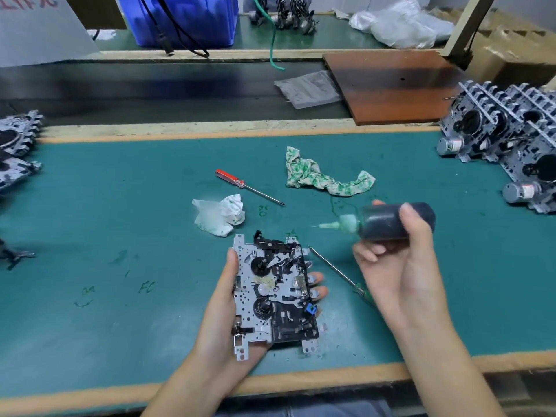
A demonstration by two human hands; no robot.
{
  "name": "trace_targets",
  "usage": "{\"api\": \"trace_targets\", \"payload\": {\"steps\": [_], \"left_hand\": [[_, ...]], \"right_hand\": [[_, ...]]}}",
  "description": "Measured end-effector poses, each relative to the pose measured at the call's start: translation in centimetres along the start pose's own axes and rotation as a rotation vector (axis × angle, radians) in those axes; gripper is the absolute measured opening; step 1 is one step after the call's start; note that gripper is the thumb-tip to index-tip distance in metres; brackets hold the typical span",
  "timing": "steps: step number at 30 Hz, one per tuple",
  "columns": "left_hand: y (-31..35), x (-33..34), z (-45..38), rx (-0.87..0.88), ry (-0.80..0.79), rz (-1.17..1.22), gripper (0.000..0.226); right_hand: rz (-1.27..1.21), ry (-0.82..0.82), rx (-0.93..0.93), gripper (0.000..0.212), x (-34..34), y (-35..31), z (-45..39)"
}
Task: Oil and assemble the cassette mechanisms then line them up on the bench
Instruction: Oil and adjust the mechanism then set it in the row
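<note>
while one mechanism (275,291) rests in hand, two screwdrivers (248,186) lie (apart).

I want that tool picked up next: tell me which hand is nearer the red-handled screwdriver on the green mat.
Left. The left hand, gripping the metal cassette mechanism, sits just below the red-handled screwdriver; the right hand, holding the dark oil bottle, is farther right.

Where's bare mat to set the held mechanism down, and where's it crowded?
Free: the mat left of the crumpled tissue and red screwdriver, short of the left-edge mechanisms; also right of the right hand, below the stacked mechanisms. Crowded: centre, round the tissue, screwdriver, rag.
</note>
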State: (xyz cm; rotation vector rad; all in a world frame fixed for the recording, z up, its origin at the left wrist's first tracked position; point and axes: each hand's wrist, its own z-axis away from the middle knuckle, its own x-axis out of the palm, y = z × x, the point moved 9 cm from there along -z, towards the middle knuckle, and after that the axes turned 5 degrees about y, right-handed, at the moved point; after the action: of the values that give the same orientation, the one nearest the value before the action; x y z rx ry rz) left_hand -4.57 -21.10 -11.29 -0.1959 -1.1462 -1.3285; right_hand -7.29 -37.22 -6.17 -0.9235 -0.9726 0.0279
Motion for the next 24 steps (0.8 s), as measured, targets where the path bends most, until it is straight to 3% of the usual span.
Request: {"api": "trace_targets", "payload": {"steps": [3, 9, 13, 21, 24], "left_hand": [[0.0, 0.0, 0.1, -0.009, -0.013, 0.001, 0.071], [-0.3, 0.1, 0.1, -0.035, -0.057, 0.012, 0.072], [-0.3, 0.1, 0.1, -0.042, -0.072, 0.019, 0.071], [-0.3, 0.1, 0.1, -0.044, -0.065, 0.031, 0.069], [-0.2, 0.0, 0.1, -0.032, -0.052, 0.023, 0.067]], "right_hand": [[0.085, 0.090, -0.030, 0.029, -0.3, 0.5, 0.6], [0.253, 0.234, -0.132, 0.034, -1.2, 0.5, 1.5], [0.331, 0.228, -0.156, 0.025, -1.0, 0.4, 1.6], [0.362, 0.164, -0.182, 0.033, -0.5, 0.3, 1.5], [0.376, 0.163, -0.182, 0.027, -0.6, 0.4, 1.4]]}}
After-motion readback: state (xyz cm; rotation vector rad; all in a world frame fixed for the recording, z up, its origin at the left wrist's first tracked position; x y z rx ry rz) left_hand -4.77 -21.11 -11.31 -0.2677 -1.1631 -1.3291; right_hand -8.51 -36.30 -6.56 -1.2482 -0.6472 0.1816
